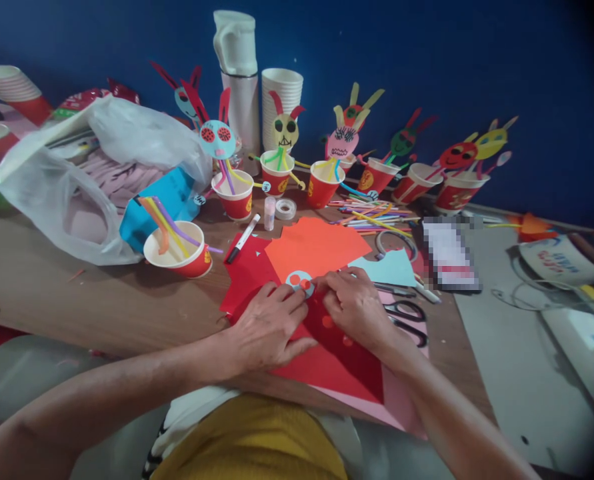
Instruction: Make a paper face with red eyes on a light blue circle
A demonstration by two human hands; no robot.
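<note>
Both of my hands rest on red paper sheets (pixel 327 360) on the wooden table (pixel 51 280). My left hand (pixel 267 323) has its fingers curled and pinches the edge of a small light-blue paper face (pixel 299 281) with red circle eyes. My right hand (pixel 354 303) is closed too, its fingertips pressing at the right side of that face. Small red dots lie on the red sheet by my right wrist.
An orange sheet (pixel 317 247) and a light-blue piece (pixel 389 268) lie behind my hands. Scissors (pixel 409 319) sit to the right. A red cup with straws (pixel 179 250), a marker (pixel 243 238), tape (pixel 285 209), a plastic bag (pixel 77 180) and a row of cup puppets (pixel 321 177) stand around.
</note>
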